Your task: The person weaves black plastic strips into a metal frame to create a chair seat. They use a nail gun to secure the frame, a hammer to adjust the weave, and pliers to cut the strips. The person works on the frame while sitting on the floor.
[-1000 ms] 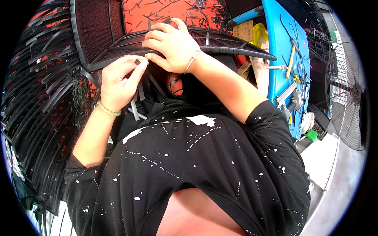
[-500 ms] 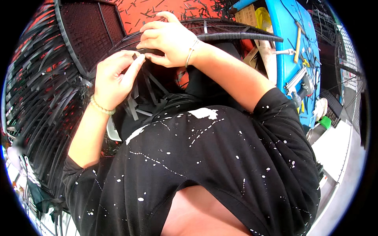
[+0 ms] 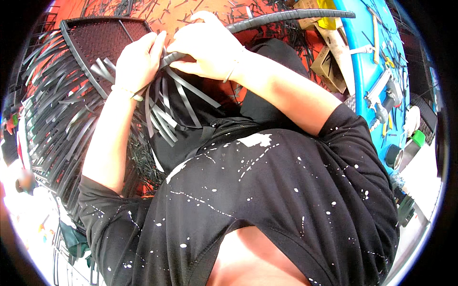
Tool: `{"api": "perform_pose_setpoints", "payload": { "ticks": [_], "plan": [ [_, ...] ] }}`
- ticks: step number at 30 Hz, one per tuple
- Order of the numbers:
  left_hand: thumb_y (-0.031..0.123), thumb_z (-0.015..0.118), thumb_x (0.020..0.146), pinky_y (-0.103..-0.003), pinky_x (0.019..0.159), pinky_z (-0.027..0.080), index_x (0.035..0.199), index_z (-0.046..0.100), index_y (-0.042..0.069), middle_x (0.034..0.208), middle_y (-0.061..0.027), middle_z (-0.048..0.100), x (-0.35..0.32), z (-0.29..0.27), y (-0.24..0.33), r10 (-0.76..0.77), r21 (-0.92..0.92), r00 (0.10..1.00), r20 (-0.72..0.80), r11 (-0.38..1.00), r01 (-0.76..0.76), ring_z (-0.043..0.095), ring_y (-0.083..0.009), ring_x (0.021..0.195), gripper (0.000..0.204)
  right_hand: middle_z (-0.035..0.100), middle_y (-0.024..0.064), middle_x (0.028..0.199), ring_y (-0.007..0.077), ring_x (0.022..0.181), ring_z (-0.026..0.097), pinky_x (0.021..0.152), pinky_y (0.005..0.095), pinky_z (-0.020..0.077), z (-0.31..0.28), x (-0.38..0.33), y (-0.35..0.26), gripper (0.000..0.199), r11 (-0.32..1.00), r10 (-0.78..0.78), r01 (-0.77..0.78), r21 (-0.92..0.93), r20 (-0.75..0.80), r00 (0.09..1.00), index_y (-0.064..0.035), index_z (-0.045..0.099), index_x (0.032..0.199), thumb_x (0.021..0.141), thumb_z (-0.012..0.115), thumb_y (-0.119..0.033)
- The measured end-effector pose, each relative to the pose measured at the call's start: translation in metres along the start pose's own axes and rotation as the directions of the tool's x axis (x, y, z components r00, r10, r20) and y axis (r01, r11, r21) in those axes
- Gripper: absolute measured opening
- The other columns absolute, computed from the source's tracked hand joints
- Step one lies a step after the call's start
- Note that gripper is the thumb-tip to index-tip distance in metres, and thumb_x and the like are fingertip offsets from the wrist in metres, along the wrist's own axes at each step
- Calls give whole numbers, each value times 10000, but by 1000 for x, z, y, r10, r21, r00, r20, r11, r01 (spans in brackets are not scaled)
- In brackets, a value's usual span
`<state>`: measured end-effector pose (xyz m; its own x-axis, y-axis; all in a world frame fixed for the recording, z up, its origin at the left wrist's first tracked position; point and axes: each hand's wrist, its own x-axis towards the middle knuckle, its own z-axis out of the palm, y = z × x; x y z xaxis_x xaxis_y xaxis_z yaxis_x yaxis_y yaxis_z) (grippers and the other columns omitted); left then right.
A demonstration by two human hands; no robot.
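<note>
Two bare hands work close together at the near end of a curved, strip-wrapped rail (image 3: pixel 286 18), which slants up and right until its tip overlaps the blue table (image 3: pixel 361 102)'s left edge in view. The right hand (image 3: pixel 207 47) grasps the rail, its fingers curled over the far side and its thumb on the near side. The left hand (image 3: pixel 138 59) is just beside that end, fingertips drawn together; whether they pinch a strip I cannot tell. Loose grey-black flat strips (image 3: pixel 195 90) fan out below the hands, some over the person's dark clothing. Beyond the left hand stands a dark woven panel (image 3: pixel 95 40), with a dense row of strip ends (image 3: pixel 62 128) along its left. Black scraps litter the red floor (image 3: pixel 71 10). On the table, a hammer (image 3: pixel 376 43) with a wooden handle lies near the left edge, a silver-grey tool (image 3: pixel 379 89) nearer the person. A cardboard box (image 3: pixel 327 71) sits beside that edge, off the table.
</note>
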<state>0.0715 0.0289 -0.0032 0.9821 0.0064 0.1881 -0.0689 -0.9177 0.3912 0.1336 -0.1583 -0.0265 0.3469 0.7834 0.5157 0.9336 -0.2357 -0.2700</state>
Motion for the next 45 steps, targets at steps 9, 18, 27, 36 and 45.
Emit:
{"api": "perform_pose_setpoints", "payload": {
  "ticks": [9, 18, 27, 36, 45],
  "plan": [
    [330, 565, 965, -340, 574, 415, 733, 614, -23, 587, -108, 501, 9, 3, -10, -164, -278, 966, 202, 936, 217, 464, -163, 550, 425, 653, 5, 998, 177, 1108, 593, 1122, 530, 265, -6, -4, 10, 262, 999, -31, 30, -39, -48, 998, -182, 670, 960, 774, 746, -350],
    [353, 569, 969, -261, 523, 365, 744, 651, 22, 597, 27, 541, 51, 2, -28, -194, -423, 936, 293, 852, 309, 447, -64, 543, 408, 634, 26, 949, 197, 1042, 602, 1088, 554, 278, -18, 13, 39, 282, 997, -65, 60, -57, -81, 995, -175, 690, 993, 804, 688, -384],
    [352, 609, 943, -259, 506, 341, 727, 646, 43, 584, 39, 535, 64, 3, -40, -270, -446, 886, 378, 786, 429, 435, -56, 521, 378, 564, 37, 1325, 242, 1313, 460, 1097, 531, 304, -57, -49, 31, 473, 997, 76, -75, 7, -63, 995, -176, 596, 1254, 815, 708, -312],
    [369, 578, 956, -293, 537, 311, 658, 559, 52, 606, 52, 429, 36, 28, -34, -133, -395, 938, 321, 881, 260, 377, -80, 587, 436, 691, 95, 1006, 226, 951, 665, 855, 333, 531, -155, -178, 88, 314, 850, 438, -512, -127, -371, 819, -74, 691, 1066, 796, 771, -213],
    [316, 571, 994, -236, 505, 204, 650, 501, 125, 606, 106, 375, 38, 66, -89, -211, -571, 906, 367, 718, 398, 281, -26, 558, 400, 726, 122, 970, 231, 930, 692, 883, 332, 519, -272, -347, 124, 400, 13, 843, -1000, -17, -537, 20, -76, 737, 1024, 817, 711, -417]
  ]
}}
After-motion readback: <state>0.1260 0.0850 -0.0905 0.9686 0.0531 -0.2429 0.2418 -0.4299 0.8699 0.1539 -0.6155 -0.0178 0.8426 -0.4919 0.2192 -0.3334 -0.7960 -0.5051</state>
